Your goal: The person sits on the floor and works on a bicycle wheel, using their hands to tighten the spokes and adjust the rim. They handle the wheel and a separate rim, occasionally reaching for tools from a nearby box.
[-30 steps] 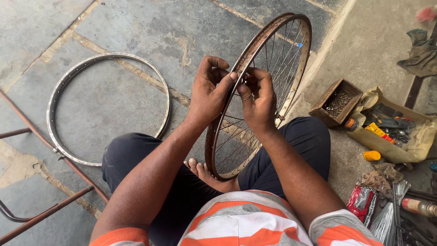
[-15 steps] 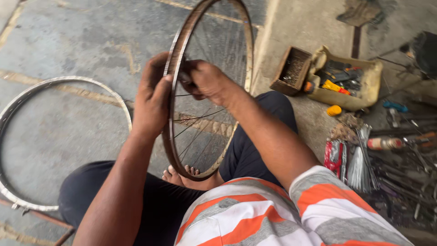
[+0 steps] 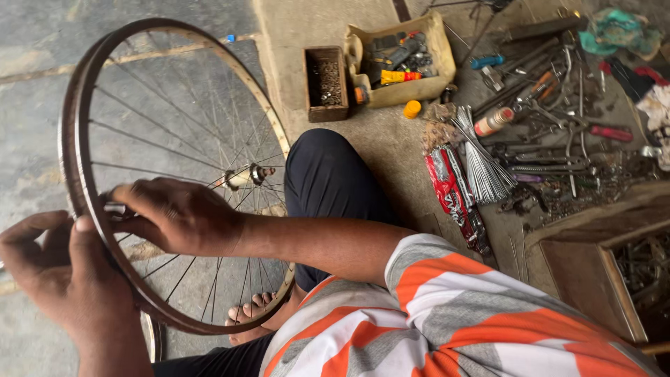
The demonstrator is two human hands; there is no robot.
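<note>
A seated person steadies a spoked bicycle wheel (image 3: pixel 174 174) upright between the knees, both hands at its rim.

The left hand (image 3: pixel 59 276) curls over the outside of the rusty rim, bracing it, while the right hand (image 3: pixel 174 213) reaches through from the spoke side, fingers closed on a small silvery piece at the rim; what it is cannot be told. The wheel's lower edge rests by a bare foot (image 3: pixel 255 314) on the floor. Within arm's reach lie a wooden box of small parts (image 3: pixel 326 84), a bundle of loose spokes (image 3: pixel 481 164) and scattered tools (image 3: pixel 558 105).
</note>
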